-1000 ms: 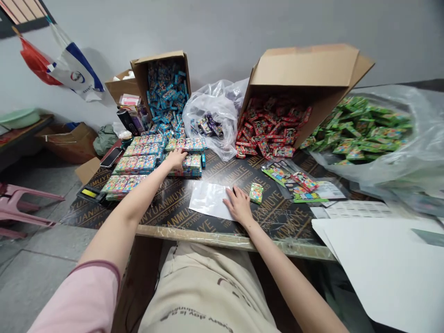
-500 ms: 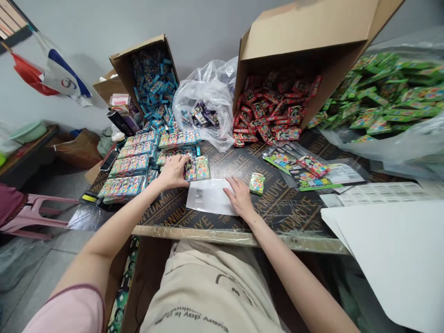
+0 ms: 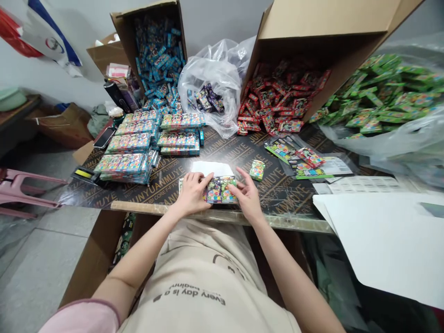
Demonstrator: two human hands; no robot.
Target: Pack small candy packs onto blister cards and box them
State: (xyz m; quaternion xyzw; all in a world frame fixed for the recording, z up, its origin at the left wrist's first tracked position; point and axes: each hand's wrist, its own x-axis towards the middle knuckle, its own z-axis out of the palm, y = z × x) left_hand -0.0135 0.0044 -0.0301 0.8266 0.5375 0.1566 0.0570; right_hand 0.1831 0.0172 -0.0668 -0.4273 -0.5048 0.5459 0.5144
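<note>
Both my hands hold a colourful flat pack [image 3: 219, 190] at the table's near edge. My left hand [image 3: 192, 190] grips its left end with fingers curled over the top. My right hand [image 3: 247, 195] holds the right end, thumb and fingers pinching it. A clear plastic bag [image 3: 211, 168] lies on the table just behind the pack. A small green pack [image 3: 257, 169] lies to the right of my right hand. Stacks of colourful packs [image 3: 129, 143] stand to the left.
A tipped box of blue packs [image 3: 157, 46], a plastic bag of purple packs [image 3: 208, 95], a tipped box of red packs [image 3: 277, 99] and a bag of green packs [image 3: 381, 92] line the back. White sheets [image 3: 391, 240] cover the right. A cardboard box [image 3: 93, 259] stands below the table.
My left hand took a colourful pack from the stacks at the left and brought it to the near edge. My right hand left the clear bag and took the pack's other end.
</note>
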